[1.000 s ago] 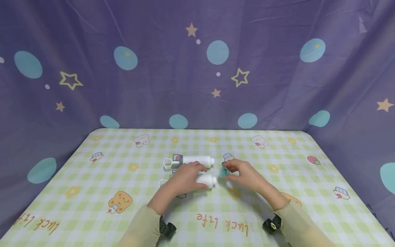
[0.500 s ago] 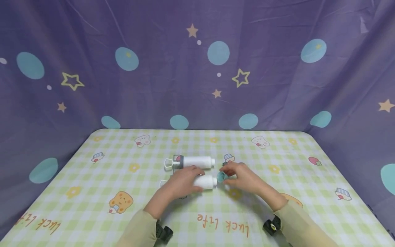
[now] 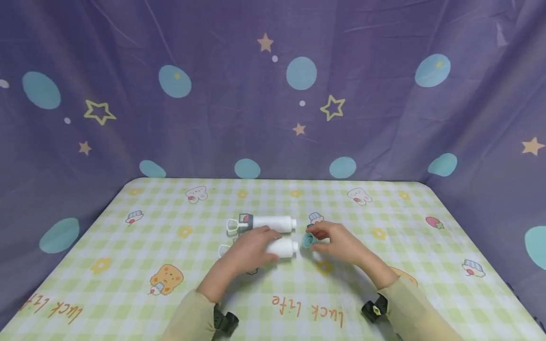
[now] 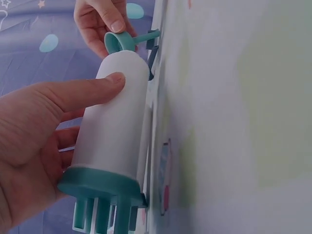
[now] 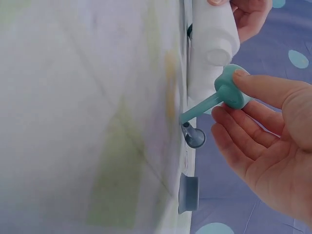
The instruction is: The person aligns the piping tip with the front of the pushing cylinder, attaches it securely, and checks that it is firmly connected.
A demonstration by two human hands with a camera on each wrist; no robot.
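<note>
A: Quick one: left hand (image 3: 251,248)?
B: Thumb over one side, fingers curled round the white cylinder (image 3: 281,248). Snug grip.
A: Its lie?
B: On its side, long axis running left-right across the table (image 3: 367,310), narrow neck to the right, teal pronged base (image 4: 102,183) to the left. At or just above the surface; can't tell which.
A: Right hand (image 3: 339,241)?
B: Thumb and fingertips pinch the teal cap (image 5: 231,87), other fingers loosely bent.
A: Cap direction?
B: Open mouth faces left, just beside the cylinder's neck, a small gap between in the head view. Thin spout (image 5: 202,107) slants down toward the table.
A: Neighbours?
B: Second cylinder (image 3: 273,224), lying parallel on the far side, neck right, loop handle (image 3: 232,226) left.
A: Writing?
B: "Luck Life" (image 3: 308,310), orange, printed on the table covering, upside down in the head view. Partly repeated at the left edge.
</note>
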